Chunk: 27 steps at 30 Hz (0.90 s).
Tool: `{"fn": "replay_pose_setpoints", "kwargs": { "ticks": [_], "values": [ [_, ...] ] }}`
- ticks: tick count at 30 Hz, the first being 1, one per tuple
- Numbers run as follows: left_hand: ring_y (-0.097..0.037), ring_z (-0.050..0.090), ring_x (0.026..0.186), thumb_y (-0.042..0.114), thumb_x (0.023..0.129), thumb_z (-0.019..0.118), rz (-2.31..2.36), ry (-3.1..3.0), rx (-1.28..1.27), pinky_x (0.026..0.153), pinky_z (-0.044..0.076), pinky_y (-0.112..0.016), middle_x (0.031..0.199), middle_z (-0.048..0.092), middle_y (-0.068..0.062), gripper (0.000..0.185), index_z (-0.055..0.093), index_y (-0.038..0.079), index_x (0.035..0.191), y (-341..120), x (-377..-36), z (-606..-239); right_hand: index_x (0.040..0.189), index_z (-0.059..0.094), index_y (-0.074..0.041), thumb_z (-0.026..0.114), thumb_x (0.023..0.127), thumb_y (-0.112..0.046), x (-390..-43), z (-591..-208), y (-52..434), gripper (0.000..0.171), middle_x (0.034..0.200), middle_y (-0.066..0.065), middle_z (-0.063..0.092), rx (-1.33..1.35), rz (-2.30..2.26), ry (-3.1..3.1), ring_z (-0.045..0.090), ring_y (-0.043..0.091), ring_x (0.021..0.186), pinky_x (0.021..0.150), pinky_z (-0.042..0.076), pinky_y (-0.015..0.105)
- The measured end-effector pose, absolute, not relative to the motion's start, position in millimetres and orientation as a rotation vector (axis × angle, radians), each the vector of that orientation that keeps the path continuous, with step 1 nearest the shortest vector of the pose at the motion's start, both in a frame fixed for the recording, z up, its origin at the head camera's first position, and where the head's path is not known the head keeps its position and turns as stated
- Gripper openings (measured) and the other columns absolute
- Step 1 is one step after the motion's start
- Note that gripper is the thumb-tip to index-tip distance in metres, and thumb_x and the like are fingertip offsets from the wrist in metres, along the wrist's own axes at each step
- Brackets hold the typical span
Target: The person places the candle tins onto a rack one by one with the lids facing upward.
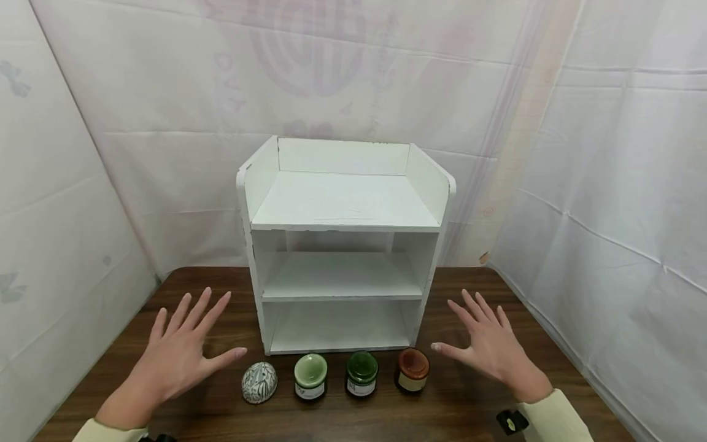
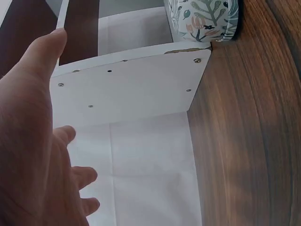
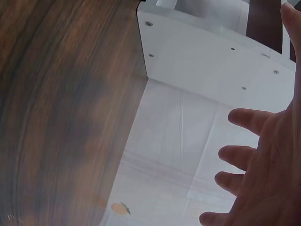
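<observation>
Head view: both hands hover spread above the table (image 1: 469, 405), fingers straight and apart, holding nothing. The left hand (image 1: 177, 356) is just left of a patterned jar (image 1: 259, 382); the right hand (image 1: 491, 350) is just right of a brown-lidded jar (image 1: 412, 369). Between the 2 hands stand 4 jars in a row, the other 2 being a pale green-lidded jar (image 1: 310, 376) and a dark green-lidded jar (image 1: 361, 372). Beyond the fingertips stands a white shelf unit (image 1: 342, 245) with 3 levels, all bare. By my reading nothing has been started: no jar is touched or lifted, and every level is unfilled, so all 4 jars remain where they stand.

Materials: the table is dark wood grain with a faint sheen. The shelf unit is painted board, matt, square-edged, chipped along its left front edge. The jars are short and round; the 3 lidded ones look glossy with paper labels, the patterned one domed with a leaf print. Creased white sheeting hangs behind.

Left wrist view: the left hand (image 2: 33, 155) is open, thumb raised, beside the shelf unit's (image 2: 131, 89) flat side panel, dotted with screw heads; the patterned jar (image 2: 204, 19) sits past the thumb.

Right wrist view: the right hand (image 3: 263, 174) is open, fingers apart, near the other side panel (image 3: 211, 66).
</observation>
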<state>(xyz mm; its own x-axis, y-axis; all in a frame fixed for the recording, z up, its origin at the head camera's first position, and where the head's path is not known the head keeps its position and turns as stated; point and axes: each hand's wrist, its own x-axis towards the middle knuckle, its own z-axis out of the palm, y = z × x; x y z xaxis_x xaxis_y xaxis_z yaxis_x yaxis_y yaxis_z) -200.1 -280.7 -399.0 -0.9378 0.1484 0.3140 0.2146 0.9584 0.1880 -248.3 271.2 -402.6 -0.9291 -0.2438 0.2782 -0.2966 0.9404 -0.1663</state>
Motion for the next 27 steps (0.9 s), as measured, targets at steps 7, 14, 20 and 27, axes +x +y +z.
{"fn": "replay_pose_setpoints", "kwargs": {
  "ticks": [7,14,20,27],
  "values": [
    [-0.049,0.006,0.156,0.072,0.09,0.06,-0.357,-2.771,-0.295,0.119,-0.008,-0.072,0.172,0.012,-0.018,0.101,0.007,0.032,0.166,-277,-202,-398,0.155,0.046,-0.018,0.065,0.083,-0.077,-246,-408,266,0.095,0.167,0.017,0.03,0.439,0.325,-2.812,0.024,0.045,0.154,0.115,0.017,0.074],
    [-0.046,0.011,0.157,0.066,0.091,0.064,-0.43,-2.694,-0.326,0.122,-0.006,-0.067,0.172,0.014,-0.017,0.1,0.006,0.031,0.166,-270,-206,-401,0.151,0.05,-0.014,0.071,0.083,-0.07,-247,-415,264,0.091,0.163,0.015,0.038,0.5,0.412,-2.726,0.032,0.043,0.151,0.115,0.025,0.071],
    [-0.047,0.016,0.155,0.061,0.092,0.066,-0.5,-2.657,-0.338,0.123,0.002,-0.067,0.171,0.019,-0.019,0.099,0.011,0.027,0.166,-265,-210,-400,0.149,0.052,-0.014,0.075,0.084,-0.063,-247,-419,263,0.085,0.16,0.013,0.044,0.544,0.486,-2.645,0.038,0.041,0.148,0.109,0.037,0.068],
    [-0.051,0.026,0.151,0.052,0.091,0.072,-0.62,-2.6,-0.38,0.117,0.021,-0.071,0.168,0.026,-0.022,0.096,0.02,0.021,0.165,-262,-215,-397,0.148,0.053,-0.016,0.077,0.086,-0.055,-244,-421,263,0.077,0.16,0.011,0.043,0.536,0.612,-2.619,0.041,0.04,0.145,0.105,0.04,0.068]
  ]
}}
